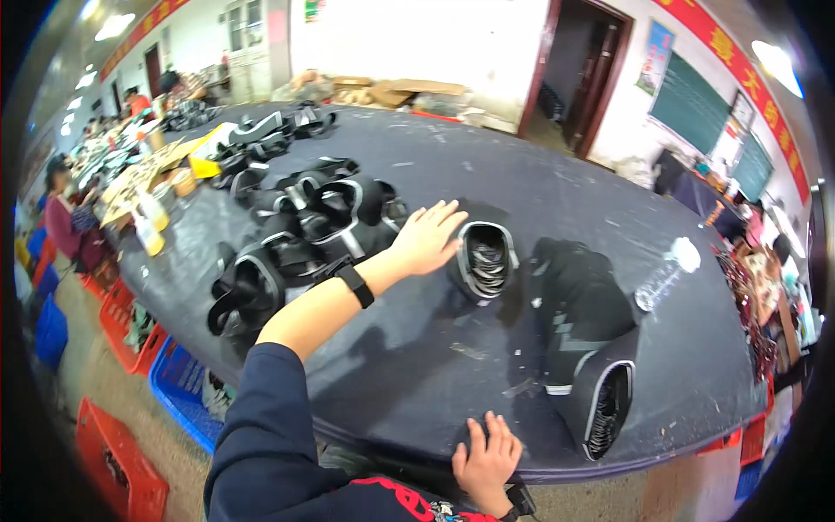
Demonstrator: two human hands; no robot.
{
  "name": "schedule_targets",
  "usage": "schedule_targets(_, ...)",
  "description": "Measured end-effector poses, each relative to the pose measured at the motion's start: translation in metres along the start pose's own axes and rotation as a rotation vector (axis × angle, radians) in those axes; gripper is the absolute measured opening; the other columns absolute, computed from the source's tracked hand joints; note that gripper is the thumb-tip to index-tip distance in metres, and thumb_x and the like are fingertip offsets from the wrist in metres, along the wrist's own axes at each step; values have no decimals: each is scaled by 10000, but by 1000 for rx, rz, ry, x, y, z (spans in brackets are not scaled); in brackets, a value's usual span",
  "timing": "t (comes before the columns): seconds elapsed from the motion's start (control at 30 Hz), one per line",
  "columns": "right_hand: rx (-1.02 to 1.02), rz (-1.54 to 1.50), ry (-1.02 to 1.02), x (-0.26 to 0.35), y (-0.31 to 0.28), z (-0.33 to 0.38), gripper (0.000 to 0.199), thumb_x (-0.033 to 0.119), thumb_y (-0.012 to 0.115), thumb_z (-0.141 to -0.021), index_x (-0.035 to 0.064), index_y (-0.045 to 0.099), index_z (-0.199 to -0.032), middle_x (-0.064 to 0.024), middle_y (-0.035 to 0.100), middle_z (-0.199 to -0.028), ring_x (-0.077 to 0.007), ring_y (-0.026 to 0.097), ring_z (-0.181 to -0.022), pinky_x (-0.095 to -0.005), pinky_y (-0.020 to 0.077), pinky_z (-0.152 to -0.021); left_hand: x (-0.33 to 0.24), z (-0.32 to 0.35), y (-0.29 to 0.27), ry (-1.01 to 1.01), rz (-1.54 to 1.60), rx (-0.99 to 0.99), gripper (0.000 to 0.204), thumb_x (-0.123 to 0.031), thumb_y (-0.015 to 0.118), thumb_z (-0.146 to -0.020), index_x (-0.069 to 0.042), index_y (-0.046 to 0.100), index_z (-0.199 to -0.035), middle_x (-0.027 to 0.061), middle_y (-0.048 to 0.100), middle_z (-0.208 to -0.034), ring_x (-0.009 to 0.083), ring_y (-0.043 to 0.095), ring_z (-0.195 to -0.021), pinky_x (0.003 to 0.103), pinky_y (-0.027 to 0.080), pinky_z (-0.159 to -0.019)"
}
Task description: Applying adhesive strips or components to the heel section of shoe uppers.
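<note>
My left hand (426, 237) reaches over the table, palm down with fingers stretched out. Its fingertips are at the left side of a stack of nested black fabric pieces with grey edging (513, 253); whether they touch it I cannot tell. A loose heap of similar black pieces (352, 204) lies left of and behind this hand. My right hand (487, 454) rests on the near table edge, fingers apart, with nothing in it. To its right lies a longer row of nested black pieces (587, 304), its open end toward me.
The large dark-covered table (417, 357) bears a clear plastic bottle (658, 283) at right and yellowish bottles (150, 228) at far left. Blue (184, 390) and red (122, 465) plastic baskets stand on the floor at left. A seated person (70, 213) is at the far left.
</note>
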State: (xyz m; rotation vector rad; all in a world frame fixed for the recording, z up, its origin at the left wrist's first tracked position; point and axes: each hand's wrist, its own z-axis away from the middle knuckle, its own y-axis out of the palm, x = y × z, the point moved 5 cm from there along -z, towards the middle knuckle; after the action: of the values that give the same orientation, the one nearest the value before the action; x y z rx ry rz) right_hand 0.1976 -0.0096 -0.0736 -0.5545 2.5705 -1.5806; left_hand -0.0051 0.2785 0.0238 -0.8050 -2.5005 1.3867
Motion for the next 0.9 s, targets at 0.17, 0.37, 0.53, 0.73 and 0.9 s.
schedule_targets(0.17, 14, 26, -7, 3, -4, -2, 432, 286, 566, -709, 79, 608, -1086, -181, 533, -1209, -341, 486, -1129, -467, 349, -900, -65, 51, -24, 243, 12, 89, 606, -327, 578, -852, -228, 344, -1403, 133, 286, -1466, 342, 259, -1356, 552, 230, -1062)
schedule_targets(0.37, 29, -22, -52, 7, -7, -4, 422, 288, 576, -750, 94, 605, -1124, -171, 532, -1222, -317, 486, -1149, -435, 352, -929, -89, 36, 54, 134, -122, 93, 574, -357, 565, -856, -285, 363, -1388, 20, 267, -1483, 284, 186, -1388, 689, 180, -999)
schedule_targets(0.53, 26, -4, -22, 9, -4, 0, 423, 299, 578, -746, 105, 604, -1121, -157, 529, -1236, -309, 485, -1153, -436, 350, -931, -64, 31, 78, 118, -65, 121, 600, -392, 523, -879, -273, 299, -1423, 1, 233, -1504, 286, 146, -1403, 694, 162, -1006)
schedule_targets(0.73, 28, -6, -58, 6, 3, 3, 442, 290, 550, -744, 69, 587, -1125, -183, 520, -1235, -346, 473, -1152, -464, 334, -923, -43, 71, -11, -4, -58, 188, 710, -403, 602, -829, -224, 275, -1434, 110, 148, -1520, 346, 121, -1400, 655, 103, -1049)
schedule_targets(0.9, 29, 26, -40, 6, 3, 1, 447, 265, 534, -734, 51, 578, -1124, -207, 507, -1235, -368, 466, -1150, -470, 333, -917, 55, 214, -89, -653, -694, 23, 819, -237, 721, -680, -26, 331, -1368, 200, 247, -1452, 337, 183, -1377, 569, 145, -1076)
